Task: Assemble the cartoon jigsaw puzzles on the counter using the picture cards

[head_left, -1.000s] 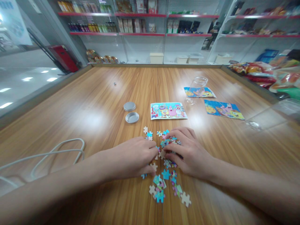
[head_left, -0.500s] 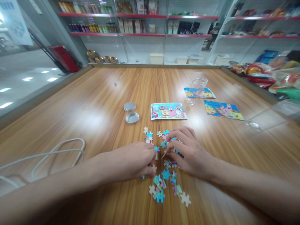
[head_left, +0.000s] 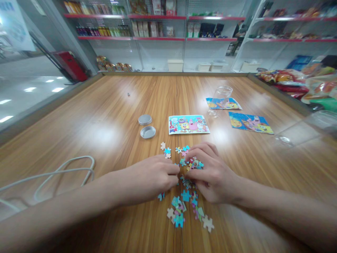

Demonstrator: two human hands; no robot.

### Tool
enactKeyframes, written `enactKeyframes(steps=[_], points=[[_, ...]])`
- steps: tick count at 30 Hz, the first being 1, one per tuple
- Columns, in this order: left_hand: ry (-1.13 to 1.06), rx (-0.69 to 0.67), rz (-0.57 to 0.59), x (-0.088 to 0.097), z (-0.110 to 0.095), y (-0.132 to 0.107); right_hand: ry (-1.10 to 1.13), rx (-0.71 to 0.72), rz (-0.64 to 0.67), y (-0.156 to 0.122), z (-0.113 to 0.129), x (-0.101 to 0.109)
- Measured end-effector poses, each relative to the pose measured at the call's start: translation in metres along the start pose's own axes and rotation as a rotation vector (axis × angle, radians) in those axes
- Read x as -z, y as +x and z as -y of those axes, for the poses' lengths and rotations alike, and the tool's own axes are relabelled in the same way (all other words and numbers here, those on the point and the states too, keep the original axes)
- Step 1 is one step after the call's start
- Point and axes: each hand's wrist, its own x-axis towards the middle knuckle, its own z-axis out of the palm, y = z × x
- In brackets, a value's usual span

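Note:
Loose jigsaw pieces (head_left: 185, 195) lie in a scattered heap along the table's seam, some picture side up in blue and pink, others showing a plain beige back. Over the heap's left side, my left hand (head_left: 160, 175) is closed, its fingers curled; whatever sits in them is hidden. Facing it, my right hand (head_left: 210, 172) bends over the pieces on the right, index finger and thumb drawn together, with their tips partly hidden. A small cluster of colourful pieces (head_left: 196, 164) shows between its fingers. Beyond the hands lies a cartoon picture card (head_left: 189, 124).
Two round metal tin parts (head_left: 147, 132) rest left of the card. At right are two blue cartoon sheets (head_left: 251, 123), a clear plastic cup (head_left: 221, 96) and another transparent container (head_left: 302, 130). A white cable (head_left: 64, 170) loops at left. Stocked shelves (head_left: 158, 38) stand behind.
My left hand has shifted slightly right, towards the right hand. The thin piece edge seen at my right fingertips is no longer visible, and those fingers have moved a little.

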Motion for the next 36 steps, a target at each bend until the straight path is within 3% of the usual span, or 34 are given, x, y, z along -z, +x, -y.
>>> enactKeyframes(steps=[3, 9, 13, 17, 23, 26, 30, 36], points=[[-0.083, 0.036, 0.078, 0.002, 0.003, -0.004, 0.013, 0.011, 0.010, 0.000, 0.000, 0.000], [-0.041, 0.307, 0.032, -0.004, 0.008, -0.001, 0.065, 0.074, 0.032, -0.001, 0.000, 0.002], [-0.143, 0.396, 0.086, -0.008, 0.009, 0.003, 0.055, 0.091, 0.123, -0.001, -0.001, 0.001], [-0.273, 0.469, 0.113, -0.007, 0.010, 0.003, 0.027, 0.096, 0.130, -0.002, -0.001, 0.000], [-0.305, 0.462, 0.105, -0.008, 0.012, 0.002, 0.001, 0.120, 0.172, -0.001, 0.000, 0.001], [-0.271, 0.374, 0.065, -0.009, 0.014, -0.001, 0.017, 0.139, 0.180, 0.000, 0.000, 0.001], [-0.233, 0.237, 0.098, -0.003, 0.018, -0.006, 0.022, 0.135, 0.151, 0.000, -0.001, 0.001], [-0.121, 0.398, 0.146, 0.009, 0.026, -0.017, 0.016, 0.115, 0.162, 0.000, -0.001, 0.002]])
